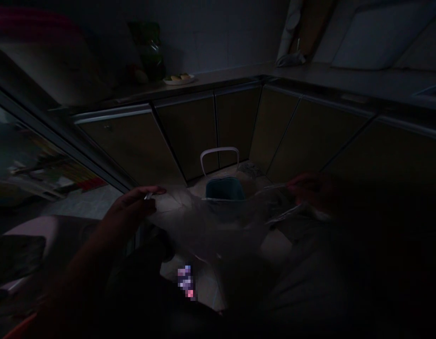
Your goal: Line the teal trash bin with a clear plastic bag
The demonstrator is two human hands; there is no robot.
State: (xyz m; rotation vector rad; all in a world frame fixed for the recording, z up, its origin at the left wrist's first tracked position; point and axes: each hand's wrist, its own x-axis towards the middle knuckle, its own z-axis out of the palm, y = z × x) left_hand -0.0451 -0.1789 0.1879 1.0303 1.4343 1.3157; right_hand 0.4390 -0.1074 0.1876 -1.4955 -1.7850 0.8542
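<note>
- Clear plastic bag (pixel 221 226) hangs spread between the hands, mid-frame, above a tiled floor (pixel 97 205).
- Left hand (pixel 136 203) closed, pinching the bag's upper edge.
- Right hand (pixel 306 188), dim, gripping the opposite edge.
- Teal pail (pixel 225 189) with a white handle (pixel 219 157) stands behind the bag, before dark lower cabinets (pixel 133 146).
</note>
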